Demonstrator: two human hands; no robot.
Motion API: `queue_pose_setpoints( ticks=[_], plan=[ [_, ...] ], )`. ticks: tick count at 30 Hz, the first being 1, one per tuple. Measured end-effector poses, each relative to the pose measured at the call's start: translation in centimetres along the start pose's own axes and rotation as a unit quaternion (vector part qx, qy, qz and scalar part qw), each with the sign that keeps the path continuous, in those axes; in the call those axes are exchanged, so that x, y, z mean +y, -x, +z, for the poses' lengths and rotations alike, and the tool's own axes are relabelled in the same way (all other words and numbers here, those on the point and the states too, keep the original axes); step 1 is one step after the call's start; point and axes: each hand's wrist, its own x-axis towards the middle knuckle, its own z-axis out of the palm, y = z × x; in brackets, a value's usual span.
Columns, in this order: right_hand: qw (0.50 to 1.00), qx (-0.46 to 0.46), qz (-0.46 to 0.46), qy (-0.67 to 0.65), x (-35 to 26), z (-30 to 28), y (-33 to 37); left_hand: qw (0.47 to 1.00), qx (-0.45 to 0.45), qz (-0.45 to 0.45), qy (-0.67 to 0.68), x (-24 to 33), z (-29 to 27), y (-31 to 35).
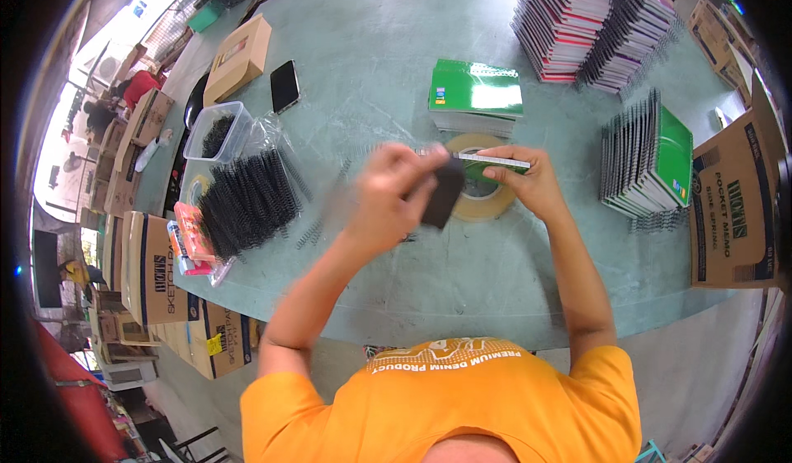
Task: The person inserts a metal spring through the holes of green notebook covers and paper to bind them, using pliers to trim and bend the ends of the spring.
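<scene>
Slightly right of centre, my right hand [528, 181] grips a small green-covered notepad [495, 163], held nearly edge-on with its white holed edge showing. My left hand [392, 191], smeared by motion, is closed at the notepad's left end, its fingers bent around a dark flat piece [444, 195] whose kind I cannot make out. Beneath both hands lies a large roll of yellowish tape [483, 208], partly hidden by them. Just beyond sits a stack of green notepads [476, 87]. Left of my left hand, a heap of black spiral coils [249, 201] lies on clear plastic.
A clear tub [218, 131] holds more coils, near a phone [285, 87] and a cardboard box [238, 59]. Spiral-bound green memo pads [648, 158] stand right, beside an open carton [734, 203]. Tall notebook stacks [569, 21] rise at far right. Cartons [148, 269] stand left of the table.
</scene>
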Motion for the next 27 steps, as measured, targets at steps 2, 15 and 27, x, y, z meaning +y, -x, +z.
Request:
queue_pose_setpoints(
  ticks=[2, 15, 27],
  plan=[
    [1.0, 0.002, 0.005, -0.02, 0.2, 0.1, 0.1, 0.979, 0.201, -0.02, -0.009, 0.2, -0.8, -1.4],
    [1.0, -0.01, -0.006, 0.015, 0.4, 0.1, 0.7, 0.998, -0.036, 0.054, 0.023, 0.3, 2.0, -0.5],
    [0.999, -0.022, -0.02, -0.011, 1.4, 0.1, 0.9, 0.99, -0.12, 0.074, 0.017, 1.6, 2.8, -1.1]
  ],
)
